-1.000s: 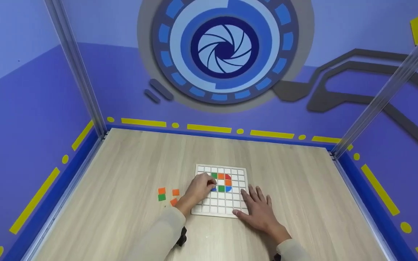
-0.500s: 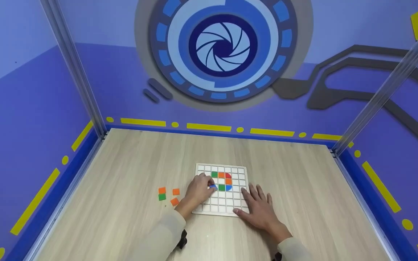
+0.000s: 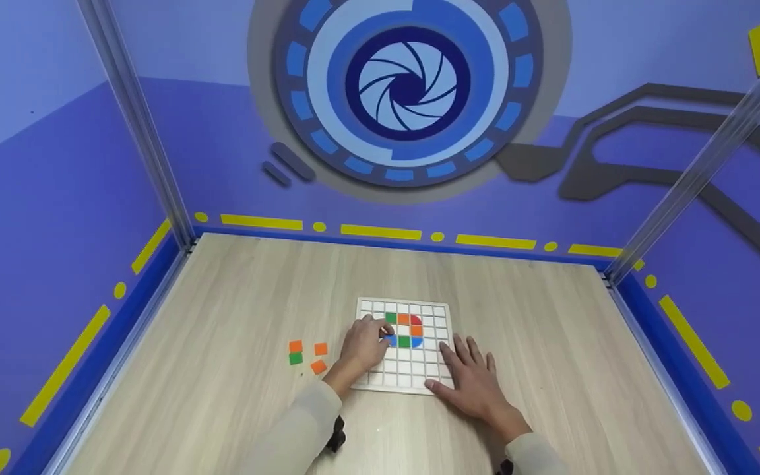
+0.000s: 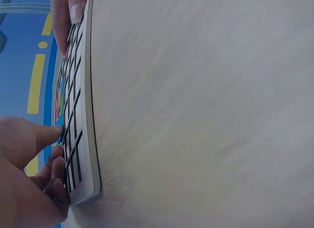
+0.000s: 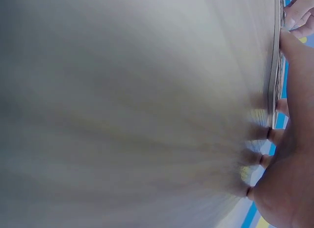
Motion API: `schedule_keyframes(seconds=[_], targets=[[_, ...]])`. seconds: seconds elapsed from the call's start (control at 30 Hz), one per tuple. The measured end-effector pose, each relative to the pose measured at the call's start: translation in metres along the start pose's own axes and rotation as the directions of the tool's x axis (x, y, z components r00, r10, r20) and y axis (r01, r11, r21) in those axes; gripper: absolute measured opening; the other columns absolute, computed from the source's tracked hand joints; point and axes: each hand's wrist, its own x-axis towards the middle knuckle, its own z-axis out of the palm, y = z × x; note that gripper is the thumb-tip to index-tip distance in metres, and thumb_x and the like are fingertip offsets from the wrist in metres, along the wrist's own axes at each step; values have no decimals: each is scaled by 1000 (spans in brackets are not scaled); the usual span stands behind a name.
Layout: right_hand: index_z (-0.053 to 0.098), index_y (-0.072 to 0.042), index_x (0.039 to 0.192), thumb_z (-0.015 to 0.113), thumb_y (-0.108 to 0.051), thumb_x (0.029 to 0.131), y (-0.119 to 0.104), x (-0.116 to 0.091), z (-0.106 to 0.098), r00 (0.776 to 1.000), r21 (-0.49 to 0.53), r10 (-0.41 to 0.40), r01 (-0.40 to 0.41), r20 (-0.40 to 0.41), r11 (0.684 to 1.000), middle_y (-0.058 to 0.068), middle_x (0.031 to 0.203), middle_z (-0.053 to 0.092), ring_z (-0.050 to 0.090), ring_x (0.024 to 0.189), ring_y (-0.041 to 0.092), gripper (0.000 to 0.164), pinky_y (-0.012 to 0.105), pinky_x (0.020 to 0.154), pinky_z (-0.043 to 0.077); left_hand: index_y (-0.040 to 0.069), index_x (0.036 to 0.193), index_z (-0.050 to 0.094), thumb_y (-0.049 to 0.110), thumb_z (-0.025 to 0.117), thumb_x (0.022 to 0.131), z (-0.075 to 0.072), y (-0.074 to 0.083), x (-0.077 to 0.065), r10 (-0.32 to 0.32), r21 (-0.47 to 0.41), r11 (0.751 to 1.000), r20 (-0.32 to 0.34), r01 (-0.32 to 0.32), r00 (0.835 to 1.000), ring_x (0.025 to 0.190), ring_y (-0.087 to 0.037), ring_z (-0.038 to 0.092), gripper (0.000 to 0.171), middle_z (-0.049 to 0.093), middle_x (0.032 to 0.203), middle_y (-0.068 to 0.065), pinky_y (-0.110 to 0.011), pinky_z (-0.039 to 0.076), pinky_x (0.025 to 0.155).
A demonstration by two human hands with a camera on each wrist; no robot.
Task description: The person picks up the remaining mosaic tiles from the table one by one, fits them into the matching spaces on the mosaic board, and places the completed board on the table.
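Note:
A white grid board (image 3: 403, 379) lies flat on the table. Coloured tiles fill some of its cells in a ring: green, orange, a rounded red tile (image 3: 415, 320) and a rounded blue tile (image 3: 416, 342). At the ring's lower left corner, my left hand (image 3: 363, 343) holds another blue tile (image 3: 392, 341) between thumb and curled fingers, down at board level. The left wrist view shows the thumb against this blue tile, its far side hidden. My right hand (image 3: 475, 382) rests with spread fingers on the board's right edge, thumb on the lower right corner.
Left of the board lie loose square tiles: an orange tile (image 3: 295, 346) touching a green tile (image 3: 296, 358), and two more orange ones, including a tilted orange tile (image 3: 318, 367) near the left wrist. Blue panels (image 3: 221, 152) wall the wooden table (image 3: 274, 277) at back and sides.
My left fingers have shifted slightly at the same cell, and the blue tile there sits flatter than half a second ago. My right hand stays in place.

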Motion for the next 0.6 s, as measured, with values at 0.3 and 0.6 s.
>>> schedule_keyframes(seconds=[0.3,0.6], targets=[[44,-19,163,56,-80,92,0,-1,1,1000,-4,2,-2,4,1000,17,172,27,15,160,45,94,77,119,11,15,112,77,17,76,98,4,0,1,35,8,999,5,-35,999,93,-18,53,13,60,103,-2,-39,46,82],[46,-17,161,59,-76,92,-1,-2,0,1000,16,-15,15,-22,1000,19,171,30,18,158,47,92,79,116,13,16,106,73,15,77,98,11,0,5,63,-33,997,-18,-64,998,93,-18,54,9,62,100,-3,-40,45,83]])
